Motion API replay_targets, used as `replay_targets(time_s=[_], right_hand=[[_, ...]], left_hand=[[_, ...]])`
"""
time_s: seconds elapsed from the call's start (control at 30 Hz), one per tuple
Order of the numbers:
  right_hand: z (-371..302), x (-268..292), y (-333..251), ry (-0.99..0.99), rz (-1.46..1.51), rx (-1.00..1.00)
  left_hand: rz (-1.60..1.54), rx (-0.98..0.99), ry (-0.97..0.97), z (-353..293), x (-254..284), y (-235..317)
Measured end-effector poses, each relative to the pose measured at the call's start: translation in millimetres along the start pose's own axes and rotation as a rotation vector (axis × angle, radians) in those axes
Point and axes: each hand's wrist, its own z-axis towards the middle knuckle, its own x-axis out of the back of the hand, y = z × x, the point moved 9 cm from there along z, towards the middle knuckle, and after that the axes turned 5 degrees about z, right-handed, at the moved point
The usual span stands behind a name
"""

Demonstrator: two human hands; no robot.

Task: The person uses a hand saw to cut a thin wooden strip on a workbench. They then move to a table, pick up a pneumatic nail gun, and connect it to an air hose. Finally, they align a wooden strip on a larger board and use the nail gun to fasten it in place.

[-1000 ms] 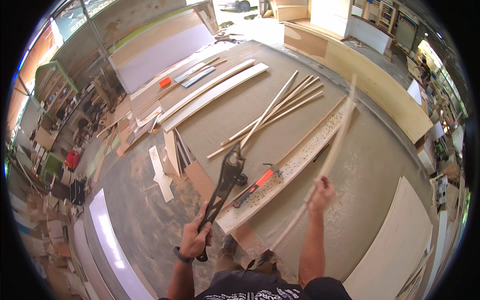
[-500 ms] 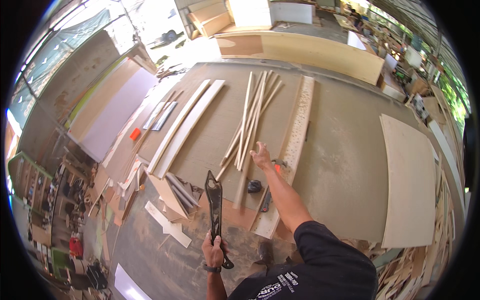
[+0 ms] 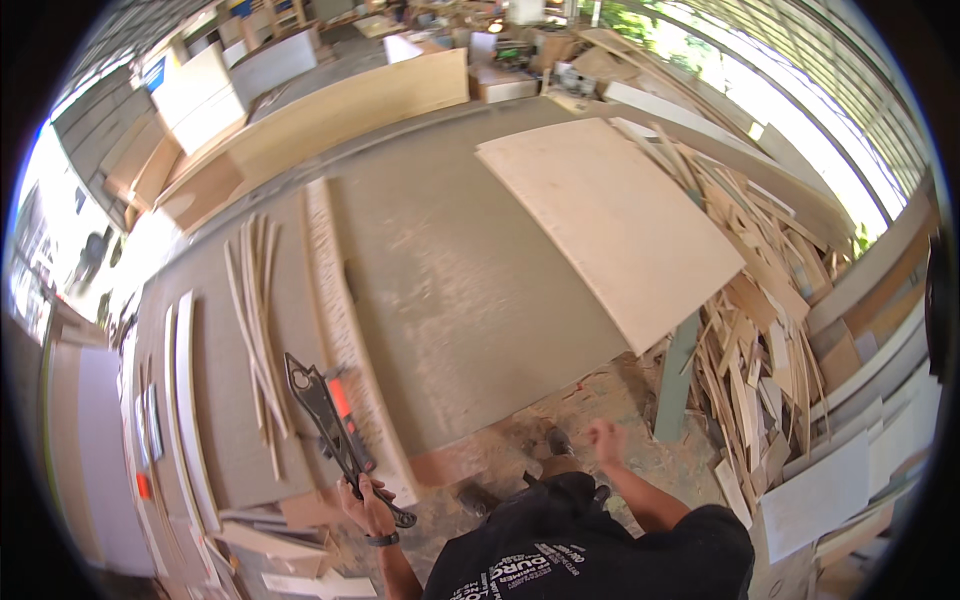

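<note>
My left hand [image 3: 370,508] is closed round the lower end of a long, flat black tool [image 3: 322,412] with cut-outs, whose kind I cannot make out. It points up and away over the near edge of the large table [image 3: 450,300]. Just behind it, an orange-and-dark tool [image 3: 342,398] lies at a long speckled board [image 3: 335,290]. My right hand [image 3: 607,442] is out to the right, off the table's near edge and beside a green post [image 3: 680,380]. Motion smears its fingers, and I see nothing held in it.
Thin wooden strips [image 3: 257,330] and two pale boards [image 3: 185,400] lie on the table's left side. A plywood sheet [image 3: 610,220] covers its right end. Beyond that, scrap wood [image 3: 750,370] is heaped. A long wooden panel [image 3: 330,120] stands along the far side.
The view has swung right, bringing the plywood sheet and scrap pile nearer the middle. My right hand has left the space above the strips and moved out right. My left hand keeps the black tool.
</note>
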Motion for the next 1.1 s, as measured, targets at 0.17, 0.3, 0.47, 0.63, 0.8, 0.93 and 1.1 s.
replay_targets(time_s=[0.17, 0.3, 0.47, 0.63, 0.8, 0.93, 1.1], right_hand=[[116, 221, 16, 0.589, 0.161, 0.000], [230, 257, -18, 0.571, -0.147, -0.198], [366, 280, -36, 0.246, 0.771, 0.114], [368, 218, -112, 0.419, 0.714, 0.028], [397, 242, -89, 0.318, 0.525, 0.098], [390, 242, -92, 0.338, 0.419, 0.065], [350, 229, -119, 0.421, 0.242, -0.006]], left_hand=[[0.023, -0.025, -0.111, -23, -120, 2], [0.060, 0.048, -0.140, -57, -209, -1], [0.015, 0.122, -0.147, -105, -267, -3], [0.082, 0.136, 0.007, -149, -241, -10], [0.110, 0.173, 0.226, -174, -203, -24], [0.074, 0.161, 0.301, -183, -192, -21], [0.011, 0.153, 0.293, -191, -191, -18]])
